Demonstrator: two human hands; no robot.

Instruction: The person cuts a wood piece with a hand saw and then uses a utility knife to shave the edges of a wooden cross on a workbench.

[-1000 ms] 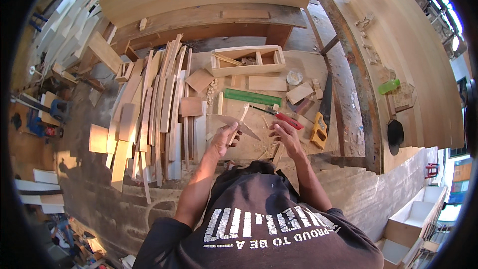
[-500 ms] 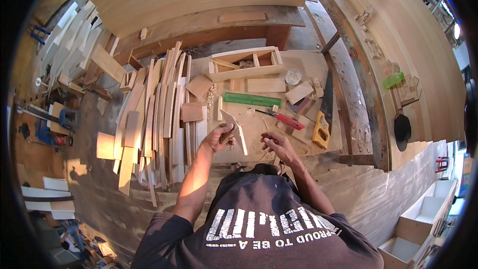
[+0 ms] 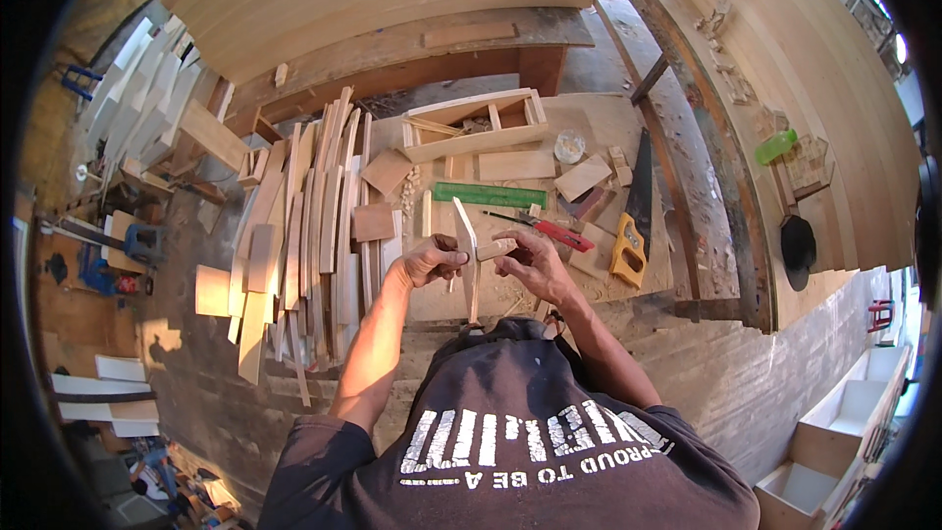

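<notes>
My left hand point(image 3: 430, 260) is closed around a thin pale wooden slat point(image 3: 464, 253), which stands on edge and points away from me over the workbench point(image 3: 589, 123). My right hand point(image 3: 535, 267) is just right of the slat. Its fingers pinch a small wooden block point(image 3: 497, 248) held against the slat's side. Both hands are close together above the near edge of the bench, in front of my dark shirt.
A pile of long slats point(image 3: 314, 226) lies to the left. On the bench are a green ruler point(image 3: 491, 194), a red-handled tool point(image 3: 555, 233), a yellow-handled handsaw point(image 3: 634, 221), an open wooden frame box point(image 3: 476, 123), a clear cup point(image 3: 569, 145) and wood offcuts. Large boards lean behind.
My left hand has lifted the slat off the bench and drawn it toward me. My right hand has moved in from the red-handled tool to meet it with the small block.
</notes>
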